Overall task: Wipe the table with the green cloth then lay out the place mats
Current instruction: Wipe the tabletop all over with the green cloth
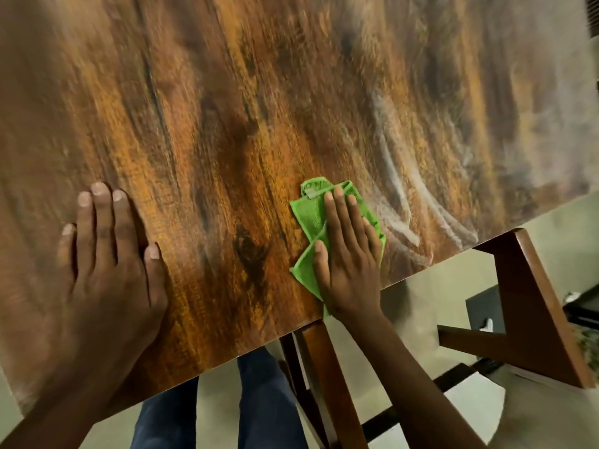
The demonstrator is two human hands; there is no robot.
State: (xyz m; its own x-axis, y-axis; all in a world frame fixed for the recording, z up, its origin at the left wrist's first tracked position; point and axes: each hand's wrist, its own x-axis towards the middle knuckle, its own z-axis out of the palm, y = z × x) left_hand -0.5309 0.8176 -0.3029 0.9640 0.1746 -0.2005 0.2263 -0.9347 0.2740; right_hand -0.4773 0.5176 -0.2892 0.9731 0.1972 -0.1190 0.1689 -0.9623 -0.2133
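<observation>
A wooden table [227, 108] with dark brown and orange grain fills most of the head view. My right hand [348, 257] lies flat, fingers together, pressing a folded green cloth [308, 215] onto the table close to its near edge. Damp wipe streaks curve across the wood to the right of the cloth. My left hand [110, 257] rests palm down on the table at the left, fingers slightly spread, holding nothing. No place mats are in view.
Brown wooden chair frames [531, 306] stand below the table's near edge at the right and centre. My legs in dark trousers [259, 403] show under the edge, over a pale tiled floor [431, 306].
</observation>
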